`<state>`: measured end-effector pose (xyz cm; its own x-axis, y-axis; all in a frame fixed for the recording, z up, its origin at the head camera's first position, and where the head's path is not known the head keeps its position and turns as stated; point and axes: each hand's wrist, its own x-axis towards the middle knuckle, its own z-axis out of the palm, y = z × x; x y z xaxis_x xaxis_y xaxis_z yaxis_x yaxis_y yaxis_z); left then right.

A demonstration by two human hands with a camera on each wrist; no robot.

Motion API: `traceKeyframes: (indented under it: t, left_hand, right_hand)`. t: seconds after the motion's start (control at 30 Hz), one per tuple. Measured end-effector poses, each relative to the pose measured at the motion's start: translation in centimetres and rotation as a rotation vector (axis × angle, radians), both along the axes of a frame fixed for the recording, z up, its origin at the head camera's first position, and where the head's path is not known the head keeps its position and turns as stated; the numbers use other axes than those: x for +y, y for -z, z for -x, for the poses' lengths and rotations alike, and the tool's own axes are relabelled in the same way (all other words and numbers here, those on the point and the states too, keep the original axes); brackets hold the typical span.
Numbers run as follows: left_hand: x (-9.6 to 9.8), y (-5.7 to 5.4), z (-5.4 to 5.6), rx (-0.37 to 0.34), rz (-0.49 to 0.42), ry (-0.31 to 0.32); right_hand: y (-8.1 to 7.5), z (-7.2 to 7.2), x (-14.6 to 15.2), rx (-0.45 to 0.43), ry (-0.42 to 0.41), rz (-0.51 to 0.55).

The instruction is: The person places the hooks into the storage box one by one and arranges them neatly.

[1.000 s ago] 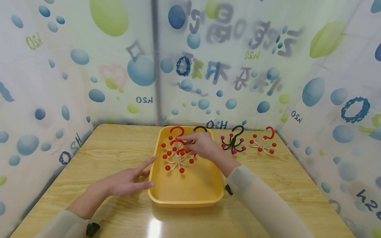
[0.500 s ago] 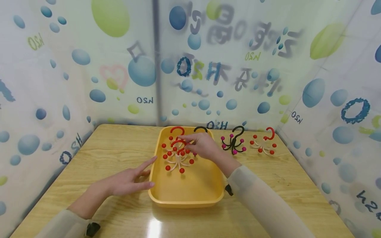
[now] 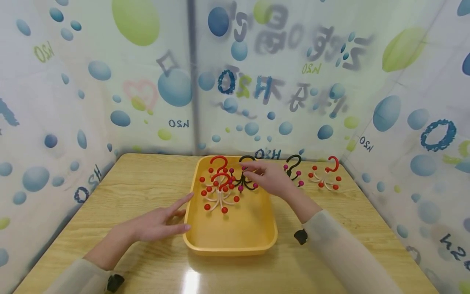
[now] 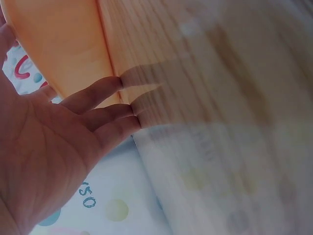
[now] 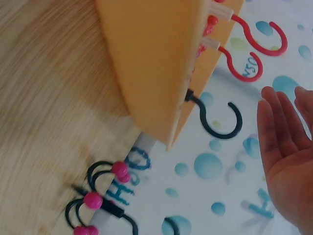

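A yellow plastic tray (image 3: 229, 250) holds two white hangers with red hooks and red-balled arms, the front one (image 3: 220, 199) overlapping the rear one (image 3: 219, 158). Beside them in the tray stands a black hanger (image 3: 242, 179) with magenta balls. Over the tray's right side, my right hand (image 3: 269, 177) holds nothing, its fingers extended; the right wrist view shows a gap between this hand (image 5: 288, 161) and the black hook (image 5: 217, 134). My left hand (image 3: 156, 223) has its fingertips at the tray's left rim, and in the left wrist view its fingers spread along the tray wall (image 4: 73, 44).
Right of the tray, another black hanger (image 3: 290, 173) with magenta balls stands on the wooden table (image 3: 323, 228), partly behind my right hand. Farther right is a red-hooked white hanger (image 3: 325, 179). A patterned curtain (image 3: 279, 110) encloses the table's back and sides.
My right hand has let go of the front red-hooked hanger and moved right, uncovering the tray's black hanger and partly covering the one on the table. My left hand stays at the rim.
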<state>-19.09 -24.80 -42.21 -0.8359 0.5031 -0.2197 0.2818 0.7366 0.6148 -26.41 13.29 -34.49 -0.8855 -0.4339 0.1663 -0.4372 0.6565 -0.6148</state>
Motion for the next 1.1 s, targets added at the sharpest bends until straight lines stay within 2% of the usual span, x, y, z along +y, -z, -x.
traceKeyframes:
  t: [0.27, 0.47, 0.63, 0.9, 1.1]
  left_hand:
    - [0.0, 0.1, -0.1, 0.039, 0.009, -0.023]
    - [0.0, 0.2, 0.0, 0.056, 0.016, -0.016]
    - [0.1, 0.2, 0.1, 0.067, 0.013, -0.009]
    - [0.1, 0.3, 0.2, 0.064, 0.018, -0.009]
    - [0.1, 0.3, 0.2, 0.058, 0.025, -0.013]
  right_hand:
    - [1.3, -0.2, 5.9, -0.009, 0.116, 0.116]
    - [1.9, -0.5, 10.4, -0.001, 0.185, 0.184]
    - [2.2, -0.7, 14.3, 0.033, 0.260, 0.186]
    - [3.2, -0.6, 19.7, 0.067, 0.431, 0.252]
    - [4.1, -0.1, 22.3, 0.134, 0.612, 0.208]
